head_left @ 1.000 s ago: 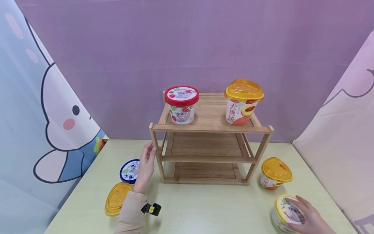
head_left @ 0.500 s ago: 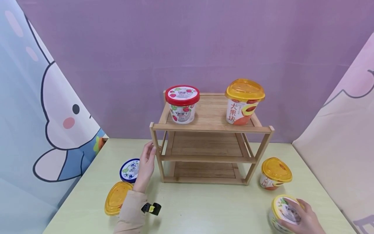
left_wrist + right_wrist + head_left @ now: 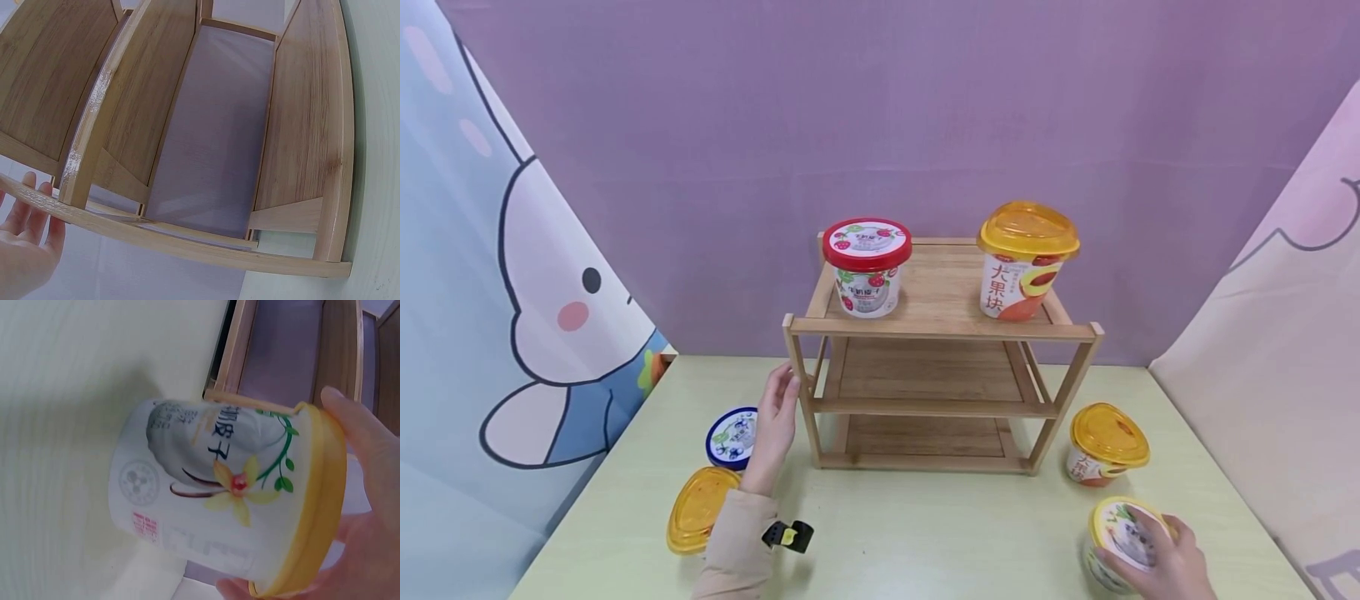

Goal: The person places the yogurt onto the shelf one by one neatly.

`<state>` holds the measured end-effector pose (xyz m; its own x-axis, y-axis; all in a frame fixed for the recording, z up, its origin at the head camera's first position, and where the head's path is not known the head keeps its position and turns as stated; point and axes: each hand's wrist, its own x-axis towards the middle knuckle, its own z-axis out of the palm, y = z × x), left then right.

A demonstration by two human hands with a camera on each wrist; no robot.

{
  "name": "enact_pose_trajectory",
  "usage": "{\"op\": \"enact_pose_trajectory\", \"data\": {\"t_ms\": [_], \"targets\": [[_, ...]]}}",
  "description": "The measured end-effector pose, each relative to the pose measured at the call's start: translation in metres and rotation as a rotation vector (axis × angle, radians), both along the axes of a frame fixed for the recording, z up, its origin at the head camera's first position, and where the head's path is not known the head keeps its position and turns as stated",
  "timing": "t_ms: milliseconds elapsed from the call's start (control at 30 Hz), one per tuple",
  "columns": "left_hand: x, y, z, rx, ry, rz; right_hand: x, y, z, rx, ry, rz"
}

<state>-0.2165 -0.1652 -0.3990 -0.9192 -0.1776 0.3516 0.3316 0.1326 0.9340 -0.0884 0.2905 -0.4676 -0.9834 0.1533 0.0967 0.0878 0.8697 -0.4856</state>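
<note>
My right hand (image 3: 1176,560) grips a white pudding cup (image 3: 206,481) by its yellow lid (image 3: 322,506), fingers and thumb on opposite sides of the rim. Vanilla flowers are printed on its side, and the cup is low over the table at the front right. At the left of a three-tier wooden shelf (image 3: 936,408), my left hand (image 3: 777,408) holds the front post, its fingers over the side rail (image 3: 144,234) in the left wrist view. On the top tier stand a red-lidded cup (image 3: 868,271) and an orange-lidded fruit cup (image 3: 1026,262).
Another orange-lidded fruit cup (image 3: 1107,446) stands right of the shelf, just behind the held cup. Beside my left forearm are a blue-lidded cup (image 3: 730,437) and an orange-lidded cup (image 3: 700,508), both partly covered by the arm. A purple curtain (image 3: 925,108) hangs behind.
My right hand and the yellow-lidded cup have moved left, slightly towards the shelf. The left hand stays at the shelf post, and the other cups stay where they were.
</note>
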Motion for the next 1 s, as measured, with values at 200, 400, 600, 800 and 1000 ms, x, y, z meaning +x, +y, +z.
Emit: {"op": "enact_pose_trajectory", "data": {"t_ms": [200, 400, 600, 800, 1000], "targets": [[0.0, 0.001, -0.001, 0.012, 0.031, 0.0, 0.0, -0.01, 0.003, -0.021, -0.058, -0.077], [0.0, 0.0, -0.001, 0.0, 0.026, 0.005, 0.0, -0.019, 0.004, -0.061, -0.107, -0.171], [-0.001, 0.0, -0.003, -0.01, 0.015, 0.01, -0.001, -0.029, 0.003, -0.064, -0.105, -0.262], [0.001, -0.001, -0.002, 0.006, 0.033, 0.0, 0.0, -0.027, 0.003, -0.027, 0.0, -0.201], [0.0, -0.001, -0.002, -0.004, 0.048, -0.004, 0.006, -0.006, -0.006, -0.007, 0.226, -0.005]]}}
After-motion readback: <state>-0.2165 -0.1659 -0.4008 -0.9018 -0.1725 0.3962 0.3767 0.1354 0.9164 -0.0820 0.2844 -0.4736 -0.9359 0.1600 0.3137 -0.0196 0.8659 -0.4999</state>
